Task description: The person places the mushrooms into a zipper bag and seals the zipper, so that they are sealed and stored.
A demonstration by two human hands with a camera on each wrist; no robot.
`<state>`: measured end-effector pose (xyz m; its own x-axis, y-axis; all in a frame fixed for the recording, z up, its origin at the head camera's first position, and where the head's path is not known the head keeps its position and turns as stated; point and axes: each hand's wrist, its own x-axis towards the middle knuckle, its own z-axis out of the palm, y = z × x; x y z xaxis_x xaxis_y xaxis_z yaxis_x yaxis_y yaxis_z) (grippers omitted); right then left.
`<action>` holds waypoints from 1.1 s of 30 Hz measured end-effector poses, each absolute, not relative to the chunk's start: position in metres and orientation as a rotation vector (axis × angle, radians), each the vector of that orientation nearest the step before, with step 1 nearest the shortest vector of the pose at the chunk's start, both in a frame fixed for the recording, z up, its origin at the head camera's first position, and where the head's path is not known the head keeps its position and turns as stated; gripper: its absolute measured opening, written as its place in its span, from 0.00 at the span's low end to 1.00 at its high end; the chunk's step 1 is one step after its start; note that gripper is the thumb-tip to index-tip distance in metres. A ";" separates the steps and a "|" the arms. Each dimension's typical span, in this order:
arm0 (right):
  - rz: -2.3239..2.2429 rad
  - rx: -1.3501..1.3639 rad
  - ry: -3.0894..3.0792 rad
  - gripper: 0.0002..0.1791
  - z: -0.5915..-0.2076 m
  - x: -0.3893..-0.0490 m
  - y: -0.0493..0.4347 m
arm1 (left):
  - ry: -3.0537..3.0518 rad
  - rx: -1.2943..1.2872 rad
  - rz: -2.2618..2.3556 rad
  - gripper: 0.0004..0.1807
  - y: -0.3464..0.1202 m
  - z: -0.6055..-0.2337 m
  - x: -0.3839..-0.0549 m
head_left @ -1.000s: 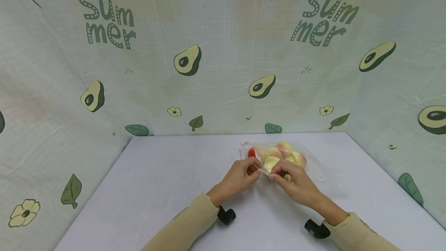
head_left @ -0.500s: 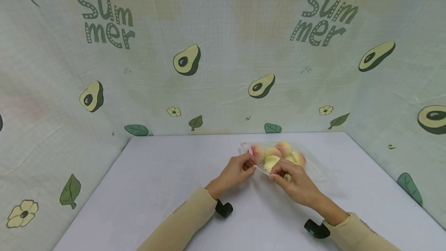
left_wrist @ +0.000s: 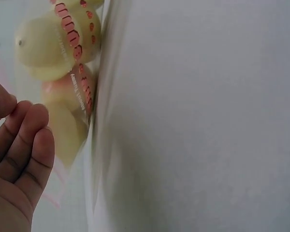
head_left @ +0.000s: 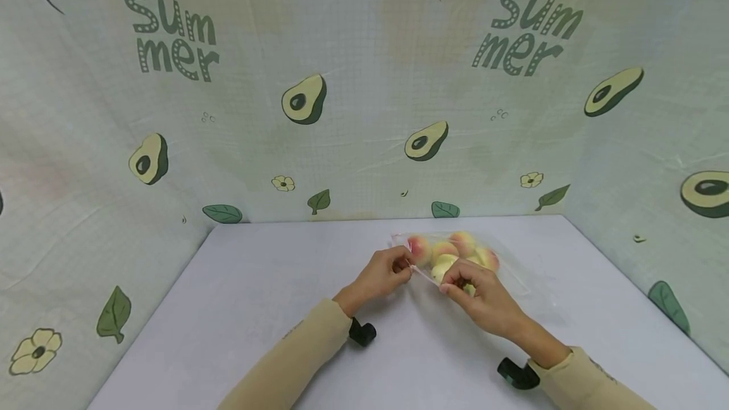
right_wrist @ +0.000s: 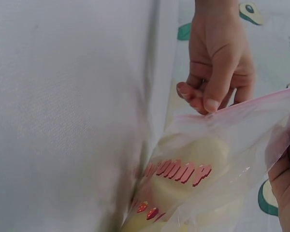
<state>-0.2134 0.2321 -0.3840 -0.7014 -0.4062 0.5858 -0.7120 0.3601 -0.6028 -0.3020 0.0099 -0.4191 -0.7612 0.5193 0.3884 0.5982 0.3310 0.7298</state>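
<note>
On the white table (head_left: 273, 296), toward its far side, lies a clear plastic zip bag (head_left: 455, 258) filled with pink-and-yellow peaches (head_left: 444, 252). Both hands work its pink-edged mouth: the left hand (head_left: 384, 274) pinches one end of the strip, the right hand (head_left: 475, 293) pinches it further along. Judging by this, the fruit is already bagged, and whether the mouth is fully sealed cannot be told.

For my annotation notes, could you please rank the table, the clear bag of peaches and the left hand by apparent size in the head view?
1. Table, largest by far.
2. Clear bag of peaches.
3. Left hand, smallest, pinching the bag's edge; the gap is modest.
</note>
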 end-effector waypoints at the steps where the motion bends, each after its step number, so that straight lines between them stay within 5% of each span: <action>1: 1.267 0.988 -2.287 0.04 -0.384 -0.213 0.232 | -2.504 -1.047 -1.421 0.09 0.010 -0.419 -0.303; 33: 1.276 0.982 -2.268 0.09 -0.356 -0.195 0.221 | -2.580 -1.088 -1.310 0.09 0.006 -0.417 -0.332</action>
<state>-0.1948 0.2209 -0.3560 -0.6947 -0.3954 0.6008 -0.7188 0.3512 -0.6000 -0.3320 0.0058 -0.4173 -0.7510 0.5659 0.3403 0.6087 0.3934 0.6890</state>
